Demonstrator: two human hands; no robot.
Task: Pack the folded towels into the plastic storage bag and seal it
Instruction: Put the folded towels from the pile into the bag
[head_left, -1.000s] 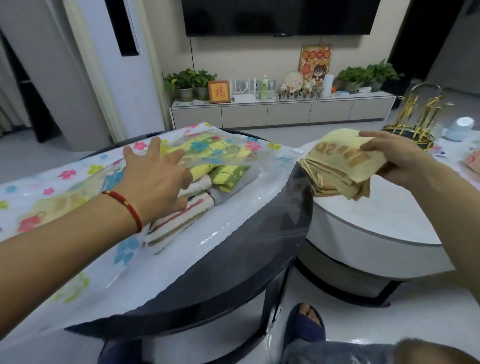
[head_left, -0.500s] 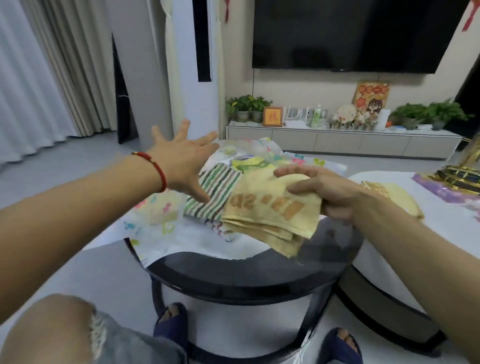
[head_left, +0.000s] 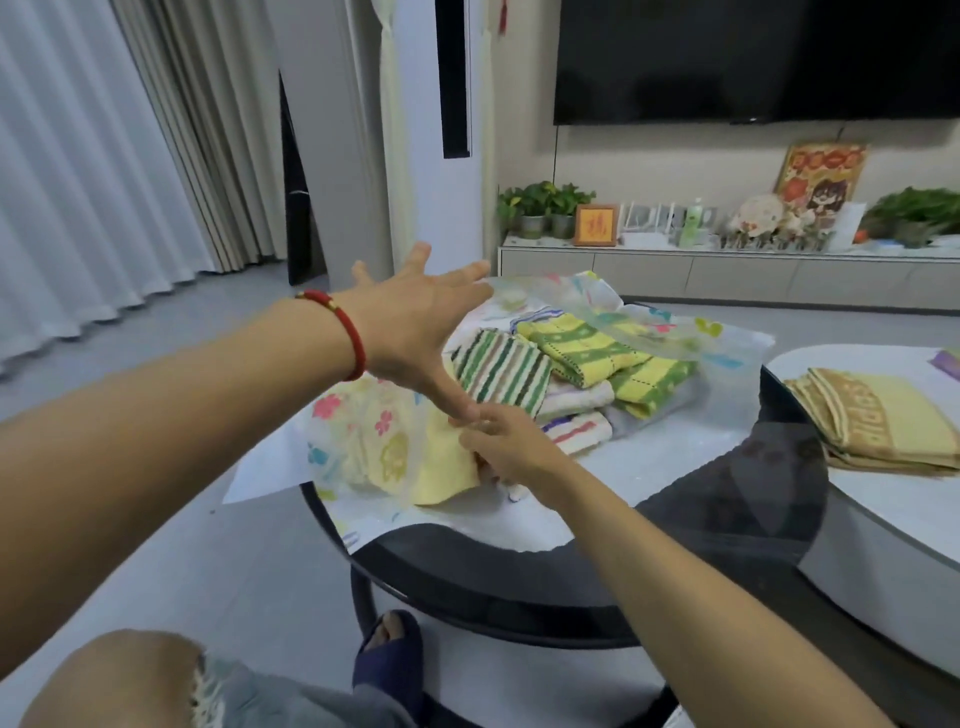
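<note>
The clear plastic storage bag (head_left: 363, 431) with flower prints lies on the black round table (head_left: 519, 577). Inside it are folded towels: a green striped towel (head_left: 504, 371), a yellow-green towel (head_left: 582, 348) and pale ones beneath. My left hand (head_left: 415, 332), with a red bracelet at the wrist, hovers over the bag's near left part, fingers spread, thumb pointing down. My right hand (head_left: 511, 452) grips a yellow towel (head_left: 447, 462) at the bag's mouth, partly under the printed plastic. Another yellow-brown folded towel (head_left: 878, 421) lies on the white table (head_left: 883, 525) at the right.
A TV cabinet (head_left: 727, 270) with plants and ornaments stands against the far wall under a dark screen. Curtains hang at the left. My knee (head_left: 119, 675) and a foot in a dark slipper (head_left: 389, 654) are below the black table's near edge.
My right hand carried the yellow towel from the white table leftwards and down into the bag's mouth. My left hand lifted off the packed towels and spread out. The view swung left.
</note>
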